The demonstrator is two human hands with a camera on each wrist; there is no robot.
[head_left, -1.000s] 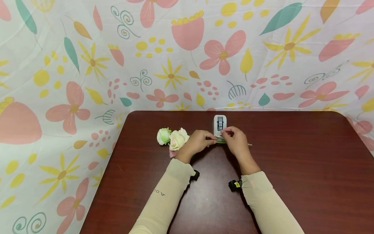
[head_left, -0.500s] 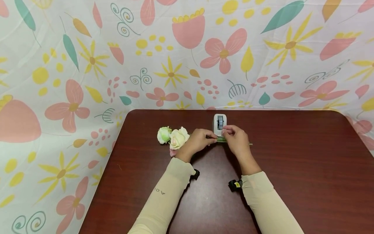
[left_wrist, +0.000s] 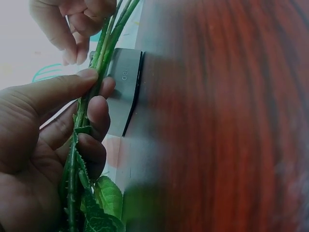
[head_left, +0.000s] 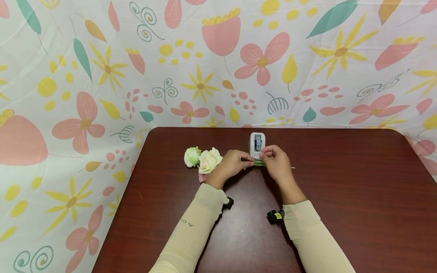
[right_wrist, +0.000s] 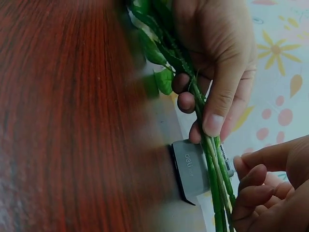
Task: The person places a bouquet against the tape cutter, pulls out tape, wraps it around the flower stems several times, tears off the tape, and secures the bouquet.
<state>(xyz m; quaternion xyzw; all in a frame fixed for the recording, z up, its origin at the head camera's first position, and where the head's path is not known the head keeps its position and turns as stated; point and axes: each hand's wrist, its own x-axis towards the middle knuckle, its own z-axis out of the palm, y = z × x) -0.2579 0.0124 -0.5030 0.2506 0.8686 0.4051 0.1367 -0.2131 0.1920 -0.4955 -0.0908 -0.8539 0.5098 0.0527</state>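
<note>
Green stems (right_wrist: pixel 215 169) of several artificial roses lie in a bundle across the front of a small tape dispenser (head_left: pixel 253 146). My left hand (head_left: pixel 233 163) grips the bundle, thumb pressed on top and fingers curled beneath, as the left wrist view shows. The blooms, a cream rose (head_left: pixel 209 161) and a greenish-white rose (head_left: pixel 192 157), rest to the left of that hand; a pink one is mostly hidden. By the dispenser's front end my right hand (head_left: pixel 278 163) pinches, thumb against forefinger, what looks like the end of clear tape, hard to make out.
A dark red-brown table (head_left: pixel 355 197) carries everything. Behind it hangs a flower-print cloth (head_left: pixel 211 94), close to the back edge and the dispenser. Leaves (left_wrist: pixel 108 195) stick out from the stems below the left hand.
The right hand has shifted very slightly to the right beside the dispenser. The left hand keeps its grip on the stems. The head view has tilted a little.
</note>
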